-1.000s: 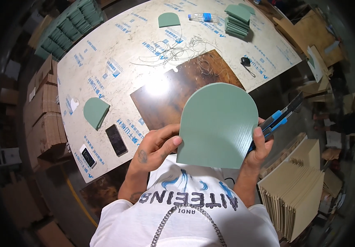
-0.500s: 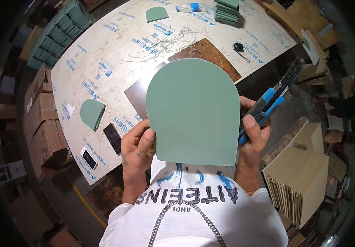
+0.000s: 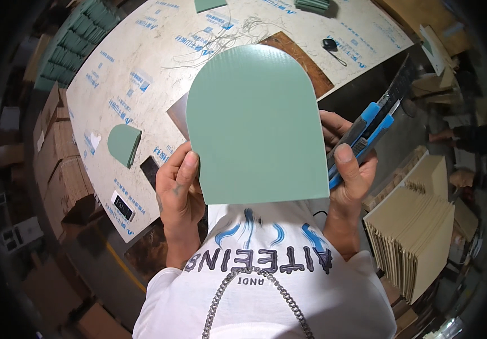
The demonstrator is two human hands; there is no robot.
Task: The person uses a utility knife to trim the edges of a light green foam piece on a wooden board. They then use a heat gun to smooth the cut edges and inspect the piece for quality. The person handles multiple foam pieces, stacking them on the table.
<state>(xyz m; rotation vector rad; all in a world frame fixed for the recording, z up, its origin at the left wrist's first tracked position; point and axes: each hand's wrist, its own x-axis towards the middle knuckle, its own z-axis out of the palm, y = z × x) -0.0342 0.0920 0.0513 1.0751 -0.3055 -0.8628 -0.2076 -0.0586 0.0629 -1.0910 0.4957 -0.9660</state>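
A pale green panel (image 3: 254,130), rounded at the top and straight along the bottom, is held up in front of my chest. My left hand (image 3: 178,181) pinches its left edge, thumb on the near face and the other fingers hidden behind. My right hand (image 3: 352,164) is closed round a blue and black utility knife (image 3: 367,133), with its dark blade pointing up and away to the right. Some of that hand's fingers are beside the panel's right edge; whether they also support it I cannot tell.
On the white printed table (image 3: 99,85) are a small stack of green pieces (image 3: 125,144), a dark phone (image 3: 149,171), a small digital clock (image 3: 123,208), tangled string (image 3: 221,42), a brown board (image 3: 319,82) and a black key fob (image 3: 329,44). Cardboard sheets (image 3: 410,237) stand at right.
The panel has moved up and slightly left in view, its tilt changed, with a sheen now near its top. Both hands keep their holds, and the table appears shifted upward.
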